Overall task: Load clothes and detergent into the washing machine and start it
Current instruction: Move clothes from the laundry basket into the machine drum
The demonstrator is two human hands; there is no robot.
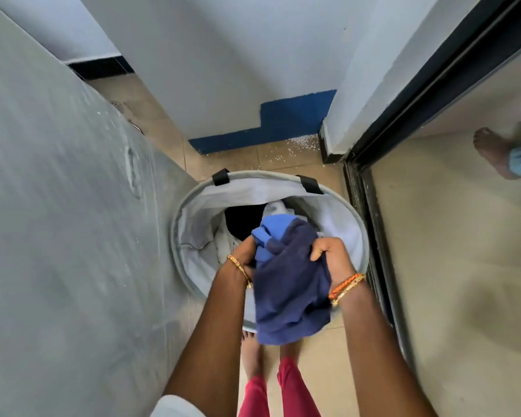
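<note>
A round grey laundry basket with two black handle straps stands on the tiled floor ahead of my feet. Inside lie black and white clothes. Over the basket I hold a bundle of clothes: a dark navy garment hanging down and a lighter blue one on top. My left hand grips the bundle's left side, and my right hand is clenched on its right edge. A large grey-covered appliance fills the left side, its lid and controls hidden under the cover.
A white wall with a blue painted base closes the narrow space ahead. White grit lies scattered on the floor by the wall. A black-framed sliding glass door runs along the right, and another person's bare foot shows behind it.
</note>
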